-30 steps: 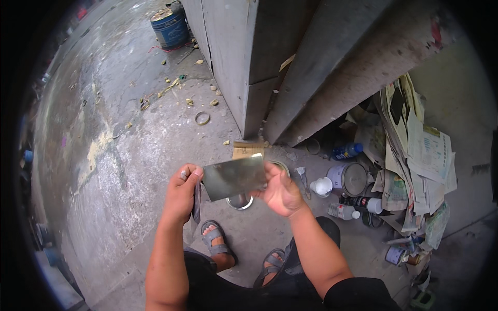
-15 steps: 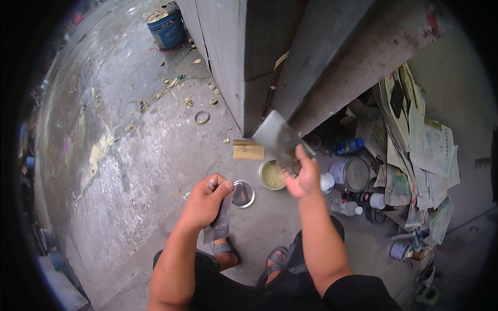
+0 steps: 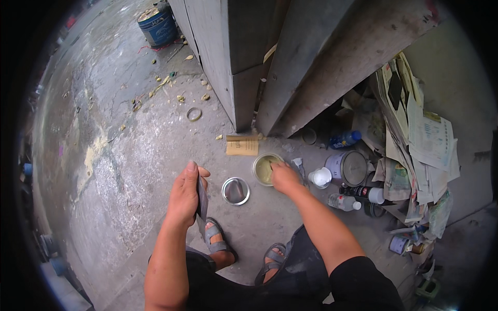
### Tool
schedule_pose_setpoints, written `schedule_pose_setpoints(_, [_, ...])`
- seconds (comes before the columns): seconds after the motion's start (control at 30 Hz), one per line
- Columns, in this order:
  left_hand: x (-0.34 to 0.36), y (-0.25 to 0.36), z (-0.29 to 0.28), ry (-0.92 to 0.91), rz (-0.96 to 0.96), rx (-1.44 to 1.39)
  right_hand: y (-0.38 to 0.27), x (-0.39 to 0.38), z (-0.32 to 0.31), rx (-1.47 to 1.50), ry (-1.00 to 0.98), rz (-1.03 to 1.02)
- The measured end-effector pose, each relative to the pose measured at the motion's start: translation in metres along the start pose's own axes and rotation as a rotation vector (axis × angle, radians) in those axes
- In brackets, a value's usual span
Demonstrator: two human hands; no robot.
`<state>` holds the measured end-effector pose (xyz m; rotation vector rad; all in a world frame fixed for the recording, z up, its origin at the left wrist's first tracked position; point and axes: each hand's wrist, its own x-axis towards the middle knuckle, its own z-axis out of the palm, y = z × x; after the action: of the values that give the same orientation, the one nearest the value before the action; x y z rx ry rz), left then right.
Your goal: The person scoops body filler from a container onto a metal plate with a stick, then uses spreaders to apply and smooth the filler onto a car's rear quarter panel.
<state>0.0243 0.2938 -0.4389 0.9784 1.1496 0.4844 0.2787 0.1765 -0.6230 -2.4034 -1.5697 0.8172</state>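
Observation:
My left hand is closed on a flat grey scraper plate, seen nearly edge-on, its lower end hanging above my sandalled foot. At the open can of yellowish-green paste, my right hand reaches over the right rim with its fingertips down in the can. Those fingers are closed together; a small dark sliver shows by their tips, but what they hold is mostly hidden. A round metal lid lies on the floor between the can and my left hand.
A brown paper piece lies behind the can, by the foot of a grey post. To the right stand a white tub, a larger closed can, bottles and stacked newspapers. A blue drum stands far left.
My right hand has come down to the paste can; the wide flat plate it held up no longer shows there. The left hand has turned, moved slightly left, and its plate now shows edge-on.

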Motion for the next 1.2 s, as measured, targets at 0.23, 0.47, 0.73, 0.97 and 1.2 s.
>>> schedule_pose_setpoints(0.23, [0.0,-0.002,-0.009,0.032,0.036,0.163,-0.02,0.029,0.009,-0.086,-0.162,0.028])
schedule_pose_setpoints(0.47, [-0.004,-0.005,-0.018,0.034,0.1,0.137,0.007,0.025,0.029,-0.117,-0.064,-0.037])
schedule_pose_setpoints(0.73, [-0.007,0.0,-0.02,-0.003,0.104,0.269,0.016,0.038,0.049,-0.237,0.04,-0.128])
schedule_pose_setpoints(0.97, [-0.01,0.001,-0.021,-0.005,0.045,0.271,0.016,0.044,0.041,-0.298,-0.144,-0.186])
schedule_pose_setpoints(1.2, [-0.012,0.007,-0.015,-0.012,0.02,0.289,0.017,0.045,0.024,-0.338,-0.262,-0.268])
